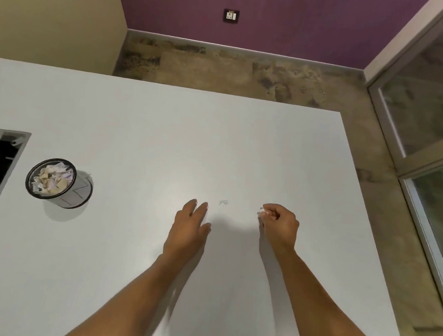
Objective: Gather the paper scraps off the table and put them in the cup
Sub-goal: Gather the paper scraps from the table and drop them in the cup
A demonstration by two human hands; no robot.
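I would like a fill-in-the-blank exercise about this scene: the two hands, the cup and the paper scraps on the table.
1. The cup stands on the person's ____ side of the table.
2. The right hand pinches a paper scrap with ____ fingers.
3. The left hand has ____ fingers and holds nothing.
4. One loose scrap lies on the table ____ the two hands.

Missing words: left; curled; straight; between
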